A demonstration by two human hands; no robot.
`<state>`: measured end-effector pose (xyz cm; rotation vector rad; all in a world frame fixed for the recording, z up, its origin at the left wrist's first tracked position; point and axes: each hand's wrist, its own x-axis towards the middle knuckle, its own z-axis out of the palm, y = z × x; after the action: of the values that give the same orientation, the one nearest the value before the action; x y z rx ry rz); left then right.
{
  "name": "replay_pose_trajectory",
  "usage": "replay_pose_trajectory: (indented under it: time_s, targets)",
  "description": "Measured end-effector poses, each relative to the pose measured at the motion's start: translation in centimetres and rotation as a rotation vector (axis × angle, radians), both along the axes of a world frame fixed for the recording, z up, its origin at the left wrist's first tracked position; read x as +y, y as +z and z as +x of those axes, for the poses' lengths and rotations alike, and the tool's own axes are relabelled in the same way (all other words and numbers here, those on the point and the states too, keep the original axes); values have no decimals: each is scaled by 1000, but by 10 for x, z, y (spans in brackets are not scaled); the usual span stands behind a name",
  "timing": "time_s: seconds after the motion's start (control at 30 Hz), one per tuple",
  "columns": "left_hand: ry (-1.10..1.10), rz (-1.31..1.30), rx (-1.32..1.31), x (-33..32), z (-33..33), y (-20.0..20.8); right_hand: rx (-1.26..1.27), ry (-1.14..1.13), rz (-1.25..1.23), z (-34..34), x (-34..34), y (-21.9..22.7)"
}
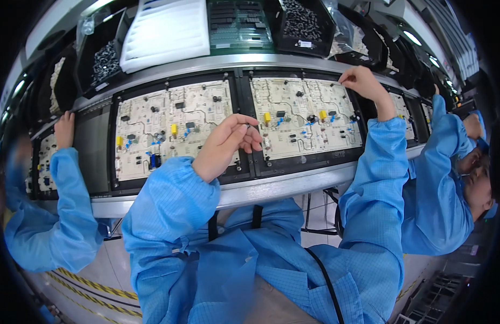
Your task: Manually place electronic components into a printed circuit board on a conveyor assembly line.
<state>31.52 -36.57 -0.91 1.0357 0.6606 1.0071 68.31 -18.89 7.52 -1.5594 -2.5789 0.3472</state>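
Note:
Two pale circuit boards in black frames lie side by side before me, a left board [171,127] and a right board [309,102]. My left hand [225,144] hovers over the gap between them, its fingers curled in and closed; a small dark bit seems to show at the fingertips, too small to name. At the far right corner of the right board, my right hand [364,86] is closed in a pinch, fingertips down by the board's edge. What it pinches, if anything, cannot be made out. Yellow block components [267,117] and small blue and black parts stand on both boards.
Along the far side stand a black bin of small dark parts [301,24], a white foam tray [166,35], a green tray [240,27] and another parts bin [105,62]. A metal rail [282,183] runs along the near edge. Co-workers in blue sleeves [72,205] work on both sides.

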Motion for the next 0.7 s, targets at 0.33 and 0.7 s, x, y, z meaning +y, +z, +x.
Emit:
replay_pose_trajectory:
  time_s: [0.33,0.7]
  targets:
    - [-2,33,37,-4,7,4,53,-39,-27,19,-8,-33]
    - [17,42,56,-2,14,3,39,-47,-61,22,-2,-35]
